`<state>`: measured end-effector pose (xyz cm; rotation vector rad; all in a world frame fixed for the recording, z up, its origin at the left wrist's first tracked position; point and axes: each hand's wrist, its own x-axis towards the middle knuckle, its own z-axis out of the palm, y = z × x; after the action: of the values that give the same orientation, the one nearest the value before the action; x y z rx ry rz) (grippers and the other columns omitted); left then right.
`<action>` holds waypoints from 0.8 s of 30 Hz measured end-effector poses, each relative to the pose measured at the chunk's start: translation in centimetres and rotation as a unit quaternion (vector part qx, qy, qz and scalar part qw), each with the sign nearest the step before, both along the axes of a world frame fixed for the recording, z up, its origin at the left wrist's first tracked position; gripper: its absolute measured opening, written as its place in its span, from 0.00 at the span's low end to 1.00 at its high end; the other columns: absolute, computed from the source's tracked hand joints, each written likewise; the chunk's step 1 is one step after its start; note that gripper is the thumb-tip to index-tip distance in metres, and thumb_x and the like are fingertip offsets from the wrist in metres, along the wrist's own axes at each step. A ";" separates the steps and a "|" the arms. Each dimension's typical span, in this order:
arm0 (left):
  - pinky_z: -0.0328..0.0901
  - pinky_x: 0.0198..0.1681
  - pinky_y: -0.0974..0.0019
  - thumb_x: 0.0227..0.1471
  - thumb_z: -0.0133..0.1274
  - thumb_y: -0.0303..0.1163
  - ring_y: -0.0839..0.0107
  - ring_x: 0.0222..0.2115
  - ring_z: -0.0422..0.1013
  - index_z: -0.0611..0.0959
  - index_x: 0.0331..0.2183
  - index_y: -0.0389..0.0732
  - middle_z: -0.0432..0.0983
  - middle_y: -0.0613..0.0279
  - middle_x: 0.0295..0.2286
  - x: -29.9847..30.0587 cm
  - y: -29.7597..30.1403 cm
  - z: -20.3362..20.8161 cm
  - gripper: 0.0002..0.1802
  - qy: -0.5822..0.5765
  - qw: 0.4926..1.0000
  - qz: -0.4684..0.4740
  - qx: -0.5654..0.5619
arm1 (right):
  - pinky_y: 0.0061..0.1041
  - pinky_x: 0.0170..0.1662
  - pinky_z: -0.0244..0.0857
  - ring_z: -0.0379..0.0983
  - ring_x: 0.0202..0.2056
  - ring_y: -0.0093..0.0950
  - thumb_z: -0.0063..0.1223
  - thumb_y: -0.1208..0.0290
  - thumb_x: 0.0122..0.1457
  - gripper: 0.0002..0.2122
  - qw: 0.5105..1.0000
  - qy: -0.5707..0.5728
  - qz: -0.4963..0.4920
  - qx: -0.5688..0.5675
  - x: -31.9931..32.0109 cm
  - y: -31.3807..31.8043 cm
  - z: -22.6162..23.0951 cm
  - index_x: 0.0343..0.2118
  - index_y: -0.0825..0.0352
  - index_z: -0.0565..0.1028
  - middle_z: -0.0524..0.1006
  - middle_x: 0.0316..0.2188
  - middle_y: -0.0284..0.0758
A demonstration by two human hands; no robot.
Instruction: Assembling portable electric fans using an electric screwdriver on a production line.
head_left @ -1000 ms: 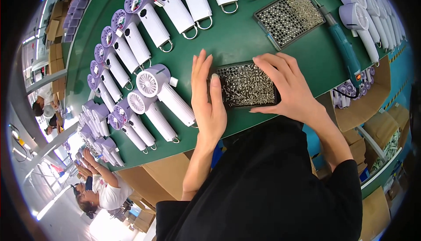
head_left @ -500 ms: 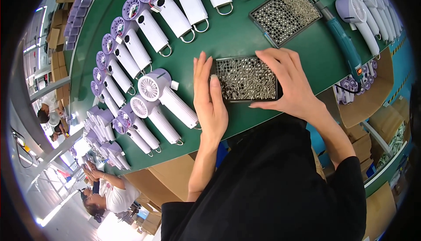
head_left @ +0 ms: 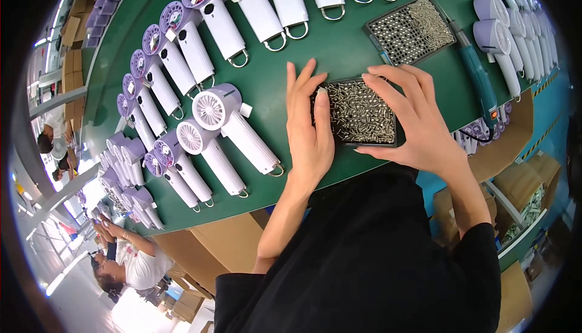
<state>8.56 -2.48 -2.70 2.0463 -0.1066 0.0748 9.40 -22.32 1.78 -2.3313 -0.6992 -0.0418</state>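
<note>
A small dark screw tray (head_left: pixel 364 113) full of loose metal screws is held between my two hands near the table's front edge. My left hand (head_left: pixel 310 128) is against the tray's left side, thumb along the rim and the other fingers reaching up past the far left corner. Around the right side curls my right hand (head_left: pixel 421 117), fingers on the far edge and thumb at the near edge. Beyond them lies a second screw tray (head_left: pixel 409 30), its holes bare on the left and screws heaped on the right. The tray's underside is hidden.
A teal electric screwdriver (head_left: pixel 476 72) lies right of the second tray. White and purple handheld fans (head_left: pixel 233 130) stand in rows on the green table (head_left: pixel 315 51), with more at the far right (head_left: pixel 494 36). Cardboard boxes (head_left: pixel 227 242) sit below. Another person (head_left: pixel 136 260) works at lower left.
The camera view has shifted, so the table's contents sit differently in the picture. My hands keep hold of the tray, and my left forefinger now bends more toward its far corner.
</note>
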 end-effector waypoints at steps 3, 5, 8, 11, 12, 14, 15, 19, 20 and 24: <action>0.49 0.65 0.52 0.67 0.38 0.29 0.47 0.66 0.47 0.72 0.54 0.32 0.64 0.48 0.59 0.1 0.3 -0.2 0.18 0.002 0.998 0.008 -0.057 | 0.42 0.56 0.62 0.59 0.54 0.46 0.75 0.64 0.34 0.44 1.000 -0.016 0.008 -0.008 0.5 0.8 0.9 0.60 0.60 0.66 0.63 0.57 0.37; 0.49 0.65 0.52 0.67 0.37 0.31 0.47 0.66 0.47 0.71 0.54 0.32 0.64 0.48 0.58 0.3 0.6 -0.2 0.20 0.001 0.996 0.015 -0.086 | 0.43 0.55 0.62 0.59 0.54 0.46 0.76 0.66 0.32 0.45 0.999 -0.033 0.008 0.017 0.7 1.2 1.2 0.59 0.61 0.66 0.63 0.58 0.38; 0.49 0.65 0.53 0.68 0.34 0.33 0.48 0.65 0.49 0.71 0.56 0.32 0.65 0.48 0.58 0.3 0.9 -0.3 0.21 0.006 0.995 0.016 -0.097 | 0.43 0.55 0.62 0.59 0.53 0.47 0.76 0.66 0.31 0.45 0.999 -0.038 0.018 0.009 0.9 1.8 1.7 0.59 0.62 0.66 0.63 0.58 0.39; 0.50 0.65 0.55 0.69 0.32 0.34 0.49 0.64 0.52 0.72 0.55 0.31 0.67 0.48 0.57 0.3 0.9 -0.2 0.22 0.011 0.992 0.020 -0.128 | 0.43 0.55 0.61 0.59 0.53 0.46 0.76 0.65 0.31 0.45 0.999 -0.043 0.022 -0.001 1.1 2.1 2.1 0.58 0.62 0.67 0.63 0.58 0.40; 0.50 0.65 0.55 0.69 0.32 0.34 0.49 0.64 0.52 0.72 0.55 0.31 0.67 0.48 0.57 0.4 0.9 -0.2 0.22 0.010 0.991 0.023 -0.129 | 0.43 0.55 0.60 0.59 0.53 0.46 0.76 0.65 0.30 0.45 0.998 -0.054 0.022 -0.006 1.2 2.2 2.2 0.58 0.63 0.67 0.64 0.57 0.40; 0.50 0.65 0.55 0.69 0.32 0.35 0.49 0.64 0.53 0.72 0.55 0.31 0.67 0.48 0.56 0.4 1.0 -0.1 0.23 0.018 0.990 0.029 -0.139 | 0.43 0.55 0.60 0.59 0.53 0.45 0.76 0.65 0.30 0.45 0.998 -0.055 0.028 -0.009 1.3 2.6 2.5 0.58 0.63 0.68 0.64 0.57 0.40; 0.50 0.65 0.55 0.69 0.32 0.35 0.49 0.64 0.53 0.72 0.55 0.31 0.67 0.48 0.56 0.3 1.1 -0.1 0.23 0.018 0.990 0.031 -0.139 | 0.43 0.55 0.61 0.59 0.53 0.45 0.76 0.65 0.30 0.44 0.998 -0.057 0.030 -0.011 1.3 2.8 2.6 0.58 0.62 0.68 0.64 0.57 0.40; 0.50 0.64 0.56 0.69 0.32 0.36 0.50 0.64 0.54 0.74 0.54 0.31 0.68 0.48 0.56 0.4 1.1 -0.3 0.23 0.013 0.986 0.042 -0.162 | 0.42 0.54 0.61 0.59 0.53 0.45 0.76 0.66 0.29 0.44 0.998 -0.052 0.037 -0.005 1.5 3.1 2.7 0.57 0.62 0.69 0.64 0.57 0.39; 0.51 0.64 0.56 0.69 0.32 0.36 0.50 0.64 0.54 0.74 0.54 0.31 0.68 0.48 0.56 0.3 1.1 -0.3 0.23 0.014 0.985 0.047 -0.167 | 0.42 0.54 0.61 0.59 0.53 0.45 0.76 0.67 0.29 0.44 0.998 -0.054 0.038 -0.008 1.4 3.1 2.8 0.57 0.61 0.69 0.64 0.57 0.39; 0.51 0.64 0.56 0.69 0.32 0.37 0.51 0.64 0.54 0.74 0.54 0.31 0.69 0.48 0.55 0.3 1.0 -0.5 0.24 0.010 0.984 0.047 -0.172 | 0.42 0.54 0.62 0.59 0.53 0.45 0.76 0.67 0.28 0.44 0.998 -0.055 0.034 -0.017 1.3 3.2 2.9 0.57 0.61 0.69 0.64 0.57 0.39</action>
<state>8.86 -1.47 -3.20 1.7057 0.0156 0.1216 10.66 -19.14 4.68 -2.3496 -0.8389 -0.1309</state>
